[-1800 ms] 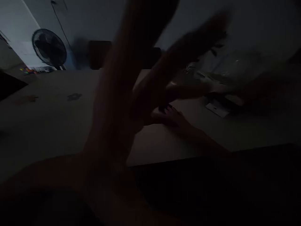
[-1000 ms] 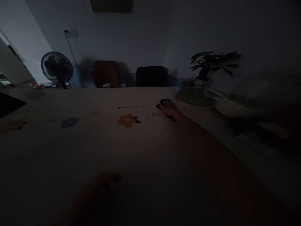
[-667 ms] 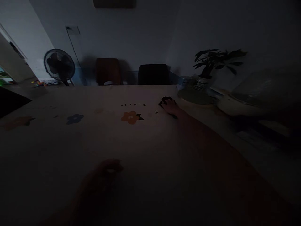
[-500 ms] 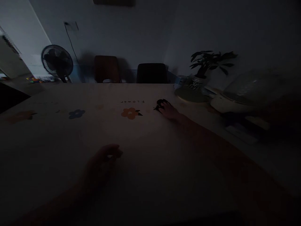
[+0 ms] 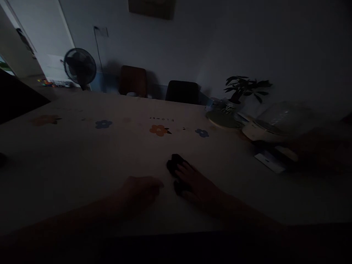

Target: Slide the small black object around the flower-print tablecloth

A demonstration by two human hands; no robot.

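Our right hand (image 5: 196,183) lies flat, fingers spread, pressing a small dark crumpled cloth (image 5: 176,169) onto the pale flower-printed tablecloth (image 5: 110,146). Half a second ago that hand and cloth were far out by the orange flower print (image 5: 158,129); now they sit close to us, so we judge a wiping stroke has been drawn inward. Our left hand (image 5: 141,190) rests loosely curled, holding nothing, just beside the cloth.
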